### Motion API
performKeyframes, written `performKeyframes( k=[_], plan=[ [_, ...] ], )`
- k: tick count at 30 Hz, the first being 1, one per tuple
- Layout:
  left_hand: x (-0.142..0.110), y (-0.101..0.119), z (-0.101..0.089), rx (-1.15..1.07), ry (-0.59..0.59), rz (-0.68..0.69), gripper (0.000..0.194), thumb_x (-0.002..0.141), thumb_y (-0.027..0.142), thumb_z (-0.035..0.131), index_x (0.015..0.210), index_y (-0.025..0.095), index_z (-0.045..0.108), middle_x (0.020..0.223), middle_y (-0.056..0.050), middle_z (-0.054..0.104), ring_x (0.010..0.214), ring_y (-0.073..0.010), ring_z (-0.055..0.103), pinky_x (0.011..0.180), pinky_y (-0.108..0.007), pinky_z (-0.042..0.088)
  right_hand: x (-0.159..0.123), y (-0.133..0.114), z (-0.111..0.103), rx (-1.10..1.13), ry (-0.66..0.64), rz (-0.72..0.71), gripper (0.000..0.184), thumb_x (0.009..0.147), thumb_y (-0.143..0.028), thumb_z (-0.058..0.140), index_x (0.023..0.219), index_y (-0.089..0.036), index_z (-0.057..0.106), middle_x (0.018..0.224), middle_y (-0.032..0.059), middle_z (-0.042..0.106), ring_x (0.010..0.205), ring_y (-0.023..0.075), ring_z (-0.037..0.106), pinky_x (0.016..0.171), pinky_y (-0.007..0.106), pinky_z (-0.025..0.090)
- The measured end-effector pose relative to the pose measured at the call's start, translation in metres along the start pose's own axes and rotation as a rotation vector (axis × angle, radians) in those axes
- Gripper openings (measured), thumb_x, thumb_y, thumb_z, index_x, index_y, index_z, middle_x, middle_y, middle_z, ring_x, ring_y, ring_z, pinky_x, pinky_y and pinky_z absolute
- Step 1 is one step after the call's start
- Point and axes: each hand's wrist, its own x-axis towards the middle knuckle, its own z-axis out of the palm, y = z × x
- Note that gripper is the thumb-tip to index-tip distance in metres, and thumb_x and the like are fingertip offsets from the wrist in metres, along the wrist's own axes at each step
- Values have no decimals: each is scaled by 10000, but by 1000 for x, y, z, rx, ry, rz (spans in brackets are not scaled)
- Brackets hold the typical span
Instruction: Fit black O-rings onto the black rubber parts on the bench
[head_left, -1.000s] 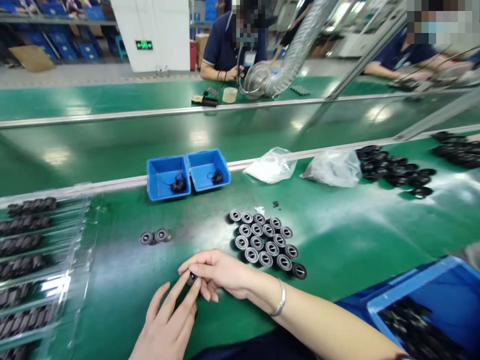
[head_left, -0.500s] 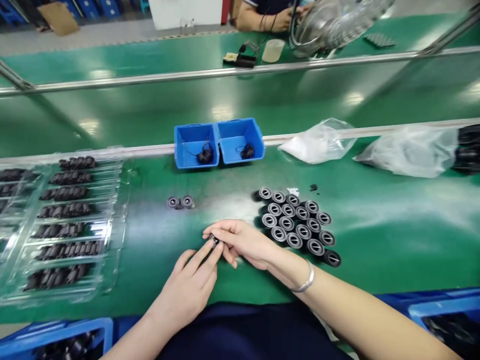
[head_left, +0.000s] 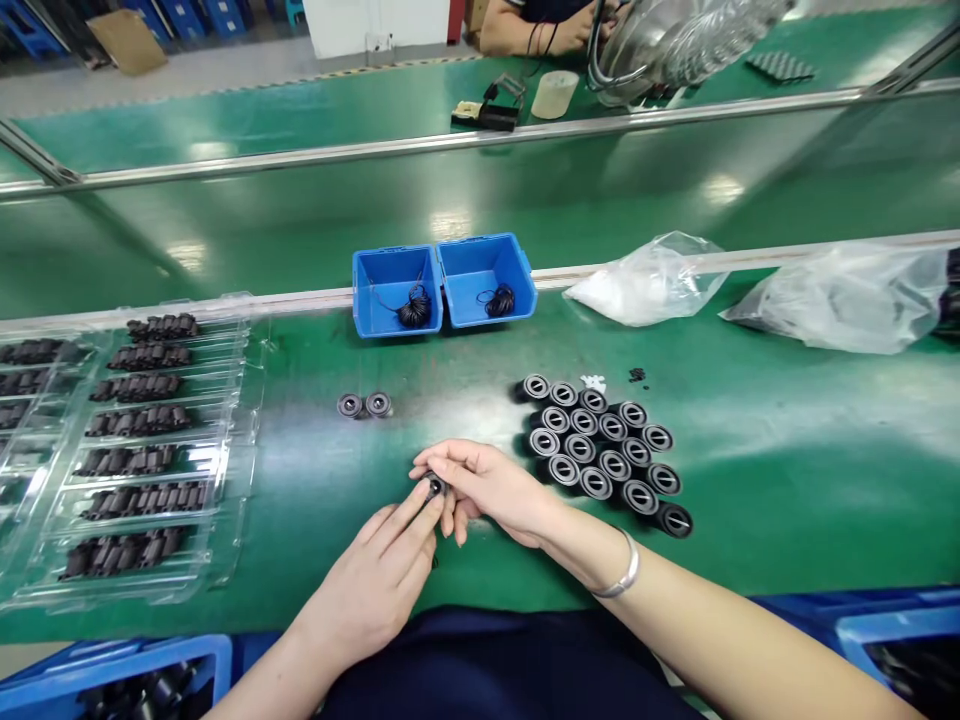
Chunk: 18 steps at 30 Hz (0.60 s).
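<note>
Between my two hands, over the middle of the green bench, is a small black cylindrical part (head_left: pixel 436 487) with a round end facing up. My left hand (head_left: pixel 386 570) closes on it from the lower left, fingertips on its rim. From the right, my right hand (head_left: pixel 484 487) pinches the same part, its other fingers curled; much of the part is covered by fingers. A pair of similar round black parts (head_left: pixel 365 405) stands just beyond my hands. To the right stand several black cylinders (head_left: pixel 596 483) in a cluster, each with a slotted round top.
Clear trays (head_left: pixel 225 480) of black parts lie at left. Two blue bins (head_left: pixel 395 262) with black rings sit at the back, beside plastic bags (head_left: pixel 652 280). White bits (head_left: pixel 593 382) and black bits (head_left: pixel 637 375) lie behind the cluster. Across the bench, a person's arm (head_left: pixel 517 35) shows.
The part between my hands has turned so its round end shows more. My hands stay in nearly the same place; the whole view has shifted slightly.
</note>
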Motion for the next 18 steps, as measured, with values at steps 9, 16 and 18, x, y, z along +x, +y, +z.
performKeyframes(
  k=[9, 16, 18],
  plan=[
    [-2, 5, 10, 94, 11, -28, 296, 984, 135, 431, 1111, 112, 698, 1500, -97, 511, 1399, -288, 420, 987, -386, 434, 0, 8, 2, -131, 0, -52, 395, 917, -523, 595, 1045, -149, 596, 518, -48, 571, 406, 97, 567, 369, 178, 495],
    [20, -20, -2, 171, -21, -83, 315, 981, 96, 380, 1066, 74, 682, 1471, -187, 520, 1422, -341, 403, 1045, -461, 433, -6, 24, 8, -193, 249, -442, 342, 962, -448, 537, 1213, -216, 534, 978, 62, 606, 669, 129, 645, 413, 210, 528],
    [30, -33, -4, 195, -42, -74, 289, 974, 87, 395, 1021, 63, 679, 1453, -218, 527, 1420, -363, 402, 1050, -479, 446, -13, 30, 8, -347, 324, -593, 244, 992, -381, 492, 1155, -218, 569, 1187, 109, 552, 629, 88, 615, 429, 215, 521]
  ],
)
